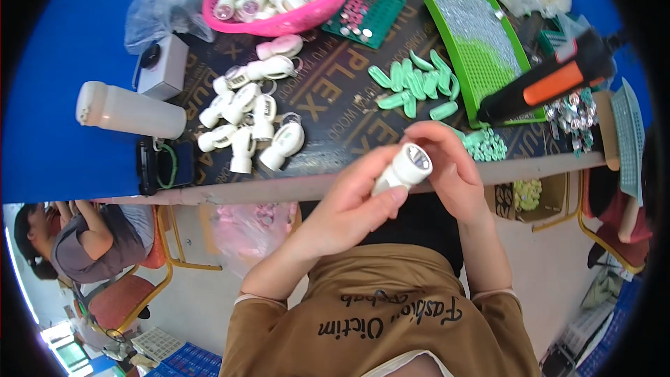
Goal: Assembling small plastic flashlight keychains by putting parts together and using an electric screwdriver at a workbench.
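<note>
A small white flashlight point(407, 167) is gripped in my left hand point(357, 192) over the table's near edge, its shiny lens end tilted up and to the right. Around that lens end curves my right hand point(457, 174), fingers bent and thumb apart, with nothing visible in it; whether it touches the flashlight I cannot tell. Just beyond my hands lie several mint-green curved plastic pieces point(419, 80). Small mint-green ring-like parts point(486, 145) are heaped beside my right hand. To the left several white keychain flashlights point(243, 108) are grouped on the dark table.
A pink basket point(279, 26) of flashlights stands at the back, beside a teal tray point(382, 21). Right of it are a green tray point(450, 17), a black-and-orange power tool point(551, 84) and shiny clear parts point(576, 115). A white bottle point(132, 112) lies left. People sit nearby.
</note>
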Demonstrator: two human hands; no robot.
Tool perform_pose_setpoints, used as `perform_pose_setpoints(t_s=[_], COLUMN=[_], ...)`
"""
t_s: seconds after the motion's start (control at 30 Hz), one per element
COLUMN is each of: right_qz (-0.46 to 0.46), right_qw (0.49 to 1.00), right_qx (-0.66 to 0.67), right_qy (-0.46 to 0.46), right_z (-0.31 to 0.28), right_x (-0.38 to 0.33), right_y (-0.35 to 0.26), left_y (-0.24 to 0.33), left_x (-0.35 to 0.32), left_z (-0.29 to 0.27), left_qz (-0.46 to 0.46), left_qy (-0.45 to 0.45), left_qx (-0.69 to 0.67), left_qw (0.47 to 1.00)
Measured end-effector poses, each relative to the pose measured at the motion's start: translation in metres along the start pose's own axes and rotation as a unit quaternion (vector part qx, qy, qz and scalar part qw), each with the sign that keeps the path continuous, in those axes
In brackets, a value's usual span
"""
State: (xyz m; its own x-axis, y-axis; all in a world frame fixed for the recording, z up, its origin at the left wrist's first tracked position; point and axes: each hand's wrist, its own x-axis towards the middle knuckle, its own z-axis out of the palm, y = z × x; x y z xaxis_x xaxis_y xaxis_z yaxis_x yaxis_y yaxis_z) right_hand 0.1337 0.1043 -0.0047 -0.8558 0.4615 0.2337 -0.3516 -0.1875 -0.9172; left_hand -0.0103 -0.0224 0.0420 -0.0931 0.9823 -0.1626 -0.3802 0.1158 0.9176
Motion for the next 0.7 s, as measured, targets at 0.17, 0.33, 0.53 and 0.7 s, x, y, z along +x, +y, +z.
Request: perform_pose_setpoints(t_s=[0.17,0.33,0.53,0.7], right_qz=[-0.022,-0.008,-0.059,-0.149], right_qw=[0.996,0.995,0.986,0.944], right_qx=[-0.081,-0.095,-0.146,-0.287], right_qy=[0.034,0.02,0.062,0.064], right_z=[-0.008,-0.001,-0.001,0.0], right_x=[-0.01,-0.004,-0.006,-0.012], right_y=[0.006,0.005,0.005,-0.004], left_y=[0.066,0.148,0.125,0.057], left_x=[0.048,0.114,0.056,-0.004], left_z=[-0.058,-0.117,-0.098,-0.07], left_qz=[0.218,0.354,0.26,0.059], left_qy=[0.208,0.294,0.206,0.132], left_qx=[0.309,0.516,0.643,0.756], left_qw=[0.902,0.723,0.69,0.638])
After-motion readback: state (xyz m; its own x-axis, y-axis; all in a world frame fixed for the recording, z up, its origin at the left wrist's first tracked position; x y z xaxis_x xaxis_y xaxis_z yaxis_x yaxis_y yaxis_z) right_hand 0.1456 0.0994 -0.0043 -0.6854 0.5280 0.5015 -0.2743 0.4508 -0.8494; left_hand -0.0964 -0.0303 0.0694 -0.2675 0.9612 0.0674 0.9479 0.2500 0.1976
